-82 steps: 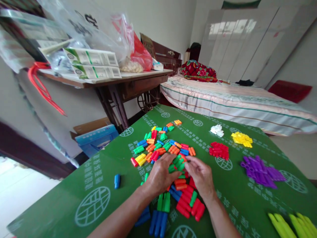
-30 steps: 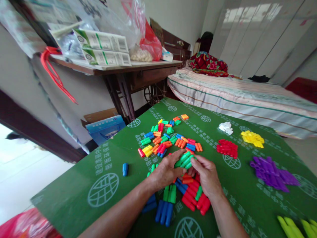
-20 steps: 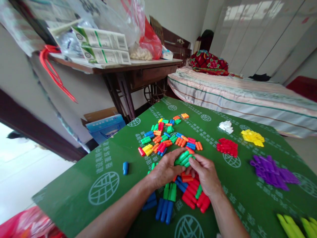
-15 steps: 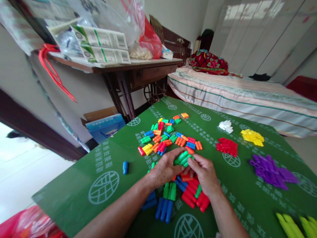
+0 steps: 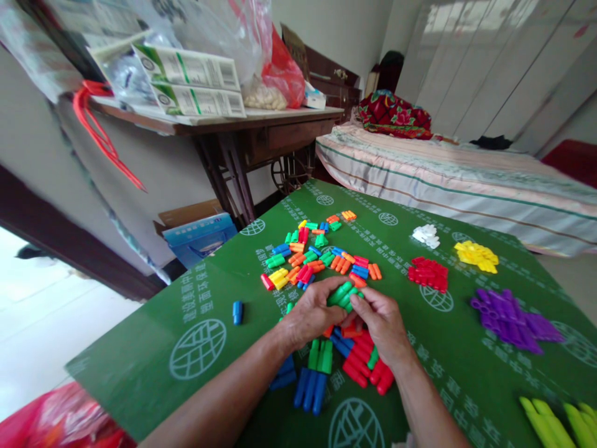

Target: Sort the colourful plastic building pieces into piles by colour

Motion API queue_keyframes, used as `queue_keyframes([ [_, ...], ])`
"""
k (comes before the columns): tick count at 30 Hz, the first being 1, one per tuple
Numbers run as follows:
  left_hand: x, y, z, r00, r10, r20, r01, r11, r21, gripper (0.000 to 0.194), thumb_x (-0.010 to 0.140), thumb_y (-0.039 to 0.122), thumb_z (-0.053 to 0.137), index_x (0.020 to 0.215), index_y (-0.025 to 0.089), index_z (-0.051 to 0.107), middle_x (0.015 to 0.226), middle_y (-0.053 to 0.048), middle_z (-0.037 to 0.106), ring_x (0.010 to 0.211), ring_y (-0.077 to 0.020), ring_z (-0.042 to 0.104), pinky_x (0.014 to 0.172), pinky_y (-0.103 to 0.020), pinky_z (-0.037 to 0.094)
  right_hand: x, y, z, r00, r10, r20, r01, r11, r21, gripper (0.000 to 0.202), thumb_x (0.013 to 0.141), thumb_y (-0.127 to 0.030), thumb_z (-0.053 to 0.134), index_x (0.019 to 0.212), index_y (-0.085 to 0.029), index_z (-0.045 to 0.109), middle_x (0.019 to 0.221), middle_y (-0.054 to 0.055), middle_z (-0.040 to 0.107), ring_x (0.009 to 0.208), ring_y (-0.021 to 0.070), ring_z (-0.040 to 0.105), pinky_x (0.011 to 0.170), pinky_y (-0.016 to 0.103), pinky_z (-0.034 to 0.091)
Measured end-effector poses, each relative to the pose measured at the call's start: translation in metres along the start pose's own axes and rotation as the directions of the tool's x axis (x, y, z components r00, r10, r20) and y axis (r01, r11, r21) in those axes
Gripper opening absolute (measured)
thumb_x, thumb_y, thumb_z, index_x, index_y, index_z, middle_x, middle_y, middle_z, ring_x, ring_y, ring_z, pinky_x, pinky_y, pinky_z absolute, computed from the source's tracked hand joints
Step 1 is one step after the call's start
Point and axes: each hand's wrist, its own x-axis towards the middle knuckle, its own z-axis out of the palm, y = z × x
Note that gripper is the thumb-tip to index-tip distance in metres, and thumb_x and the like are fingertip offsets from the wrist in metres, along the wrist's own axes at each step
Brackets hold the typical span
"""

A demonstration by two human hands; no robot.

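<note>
Several green bullet-shaped plastic pieces [image 5: 344,296] lie side by side between my hands, over the middle of the green board [image 5: 140,354]. My left hand [image 5: 313,314] grips them from the left, thumb below and fingers above. On their right side, my right hand [image 5: 380,314] pinches them with thumb and fingers. Beneath my hands are red pieces [image 5: 357,367], some blue and orange ones, a green group [image 5: 320,356] and a blue group [image 5: 310,390]. Mixed coloured pieces [image 5: 308,258] are scattered beyond my hands. A single blue piece [image 5: 237,312] stands apart at the left.
Piles of white [image 5: 426,236], red [image 5: 428,275], yellow [image 5: 476,256] and purple pieces [image 5: 508,320] lie on the right, with lime-green ones [image 5: 548,423] at the near right corner. Behind are a cluttered sewing table [image 5: 275,127] and a bed [image 5: 448,171].
Both hands stay around the green pieces, with the right fingers shifted slightly left over them. The view has moved very slightly; the pieces on the board look unchanged.
</note>
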Motion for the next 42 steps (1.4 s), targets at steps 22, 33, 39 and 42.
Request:
queue_keyframes([
  [22,0.0035,-0.0027,-0.0019,0.966,-0.191,-0.173,0.164,0.974,-0.159,0.035,0.063,0.046,0.071,0.074,0.012,0.067,0.056,0.002,0.057,0.045,-0.0065,0.049,0.042,-0.019,0.044,0.0034,-0.0021,0.0005,0.975,0.109,-0.192,-0.063,0.971,0.230,0.045,0.067,-0.050,0.073,0.093,-0.014,0.066,0.040,-0.006,0.051,0.033,0.0073,0.043,0.034,0.018,0.026],
  [33,0.0056,-0.0070,-0.0028,0.954,-0.169,-0.249,0.142,0.982,-0.123,0.031,0.063,0.041,0.071,0.073,0.013,0.065,0.055,0.004,0.054,0.043,-0.0065,0.047,0.040,-0.019,0.042,0.0040,-0.0010,-0.0002,0.976,0.081,-0.202,-0.038,0.977,0.207,0.049,0.067,-0.048,0.074,0.100,-0.013,0.064,0.038,-0.005,0.052,0.032,0.0082,0.043,0.035,0.019,0.027],
  [39,0.0048,-0.0068,-0.0037,0.947,-0.160,-0.278,0.133,0.984,-0.116,0.028,0.063,0.038,0.069,0.074,0.012,0.065,0.056,0.003,0.056,0.044,-0.0064,0.048,0.041,-0.019,0.043,0.0051,0.0055,-0.0045,0.982,0.065,-0.175,-0.034,0.984,0.177,0.050,0.070,-0.046,0.072,0.105,-0.011,0.063,0.041,-0.003,0.057,0.034,0.0080,0.044,0.036,0.019,0.027],
  [42,0.0045,-0.0062,-0.0038,0.948,-0.160,-0.276,0.131,0.984,-0.119,0.028,0.064,0.039,0.069,0.073,0.013,0.066,0.057,0.002,0.057,0.046,-0.0068,0.049,0.042,-0.019,0.044,0.0055,0.0075,-0.0059,0.982,0.060,-0.177,-0.028,0.983,0.180,0.049,0.070,-0.045,0.072,0.105,-0.011,0.063,0.043,-0.002,0.058,0.034,0.0079,0.044,0.036,0.019,0.028],
])
